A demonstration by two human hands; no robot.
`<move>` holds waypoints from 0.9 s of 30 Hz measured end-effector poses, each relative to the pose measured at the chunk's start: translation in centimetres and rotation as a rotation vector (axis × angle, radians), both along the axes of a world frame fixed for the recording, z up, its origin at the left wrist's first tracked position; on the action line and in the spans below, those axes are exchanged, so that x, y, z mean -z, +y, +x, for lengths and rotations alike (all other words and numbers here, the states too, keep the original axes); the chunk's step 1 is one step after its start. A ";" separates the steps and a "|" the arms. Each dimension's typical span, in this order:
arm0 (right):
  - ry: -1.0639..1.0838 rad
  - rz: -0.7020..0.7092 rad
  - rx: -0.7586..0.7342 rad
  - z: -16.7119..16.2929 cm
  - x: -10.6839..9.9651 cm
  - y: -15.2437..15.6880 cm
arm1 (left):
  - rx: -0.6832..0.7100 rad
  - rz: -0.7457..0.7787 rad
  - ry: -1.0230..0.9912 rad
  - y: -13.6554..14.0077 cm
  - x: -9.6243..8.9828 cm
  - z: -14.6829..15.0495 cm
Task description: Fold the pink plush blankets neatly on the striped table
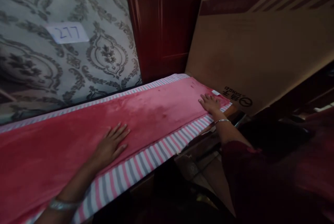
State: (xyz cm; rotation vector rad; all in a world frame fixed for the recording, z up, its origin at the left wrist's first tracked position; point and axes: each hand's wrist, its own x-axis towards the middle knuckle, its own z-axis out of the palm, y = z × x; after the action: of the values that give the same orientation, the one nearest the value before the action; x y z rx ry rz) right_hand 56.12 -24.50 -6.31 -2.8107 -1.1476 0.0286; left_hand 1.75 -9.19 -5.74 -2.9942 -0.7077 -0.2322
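A long strip of plush pinkish-red cloth (146, 109) lies spread over a striped cloth (130, 170) in white, grey and pink, whose edges show along both long sides. My left hand (111, 144) rests on the red cloth near its front edge, palm down with fingers stretched out. Farther right, my right hand (211, 103) lies flat on the same cloth close to its right end. A small white tag (215, 92) sits just beyond those fingers. Neither hand grasps anything. Slight creases and darker patches mark the plush surface.
A big cardboard box (250, 50) stands past the right end. Behind are a dark red wooden door (161, 25) and patterned wallpaper (106, 50) bearing a paper label (68, 32) reading 277. Dark, unclear things lie below the front edge.
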 end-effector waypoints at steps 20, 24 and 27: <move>-0.006 0.517 -0.915 -20.4 1.8 -3.8 | -0.113 0.086 -0.003 -9.9 -0.7 0.0; -0.007 0.440 -0.922 -22.6 1.7 -3.7 | -0.212 0.061 -0.223 -9.2 -0.6 0.3; -0.066 0.447 -0.813 -22.5 1.5 -3.0 | -0.216 0.040 -0.332 -8.9 -1.1 0.1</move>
State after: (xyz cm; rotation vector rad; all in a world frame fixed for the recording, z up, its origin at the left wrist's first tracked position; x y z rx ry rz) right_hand 33.60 -27.46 -7.85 -1.8345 -1.9350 -0.2247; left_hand 1.81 -18.14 -4.66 -2.8388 -1.0317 -0.7312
